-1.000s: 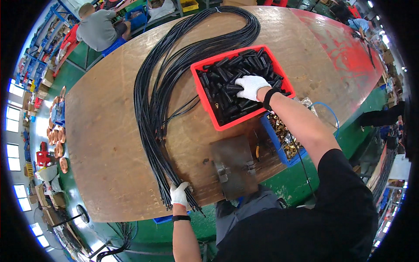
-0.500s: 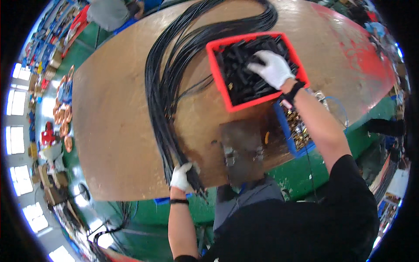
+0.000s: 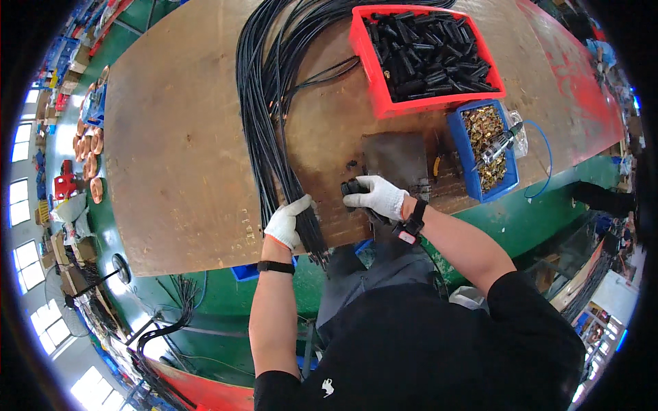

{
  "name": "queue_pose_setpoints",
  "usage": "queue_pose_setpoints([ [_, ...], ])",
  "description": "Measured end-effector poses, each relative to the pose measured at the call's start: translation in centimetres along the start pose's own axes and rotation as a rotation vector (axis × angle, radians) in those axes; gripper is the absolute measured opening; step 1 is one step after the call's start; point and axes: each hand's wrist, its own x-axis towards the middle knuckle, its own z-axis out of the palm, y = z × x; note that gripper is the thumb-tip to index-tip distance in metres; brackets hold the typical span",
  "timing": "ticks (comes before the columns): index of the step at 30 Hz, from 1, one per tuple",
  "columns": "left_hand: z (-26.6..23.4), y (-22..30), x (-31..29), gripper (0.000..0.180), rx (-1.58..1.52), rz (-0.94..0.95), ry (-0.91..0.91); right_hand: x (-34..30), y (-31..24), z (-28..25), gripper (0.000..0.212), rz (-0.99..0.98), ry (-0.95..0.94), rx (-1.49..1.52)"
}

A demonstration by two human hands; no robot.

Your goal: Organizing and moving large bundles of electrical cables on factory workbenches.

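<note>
A thick bundle of black cables [image 3: 266, 147] runs down the table, its cut ends poking past the front edge. Near those ends my left hand [image 3: 286, 222], in a white glove, is wrapped round the bundle. Just to the right, my gloved right hand [image 3: 375, 197] grips several black plastic sleeves [image 3: 351, 190] above the table's front part. The sleeves look like the ones heaped in the red bin [image 3: 439, 104] at the back right. A dark metal plate [image 3: 396, 154] lies on the table beyond my right hand.
Right of the plate stands a blue bin [image 3: 513, 179] of small brass-coloured parts, with a metal air tool [image 3: 502, 145] and its blue hose [image 3: 547, 154] across it. A small yellow-orange tool [image 3: 436, 166] lies beside the plate. The wooden table [image 3: 171, 157] ends close to my body.
My right hand has come out of the red bin toward me, carrying black sleeves to beside the cable ends. My left hand stays on the bundle. The whole view has shifted.
</note>
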Motion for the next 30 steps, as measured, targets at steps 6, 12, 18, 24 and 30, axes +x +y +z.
queue_pose_setpoints([
  [6, -2.0, 0.2, 0.9, 0.025, 0.057, 0.011, -0.148, -2.9, -0.4, 1.6, 0.039, 0.159, -0.173, -0.284],
  [12, -1.7, -0.2, 1.4, 0.022, 0.084, 0.054, -0.142, -5.4, -0.6, 2.6, 0.043, 0.105, -0.222, -0.524],
  [18, -0.4, -0.4, 0.3, 0.020, 0.031, 0.126, -0.155, -7.6, -0.5, 2.7, 0.050, 0.148, -0.226, -0.568],
  [24, 0.4, -0.6, 0.5, 0.020, -0.010, 0.118, -0.123, -9.1, -0.9, 2.3, 0.056, 0.205, -0.315, -0.628],
  [30, 0.4, -1.2, 1.3, 0.017, -0.002, 0.135, -0.128, -9.6, -1.3, 2.6, 0.042, 0.289, -0.331, -0.325],
])
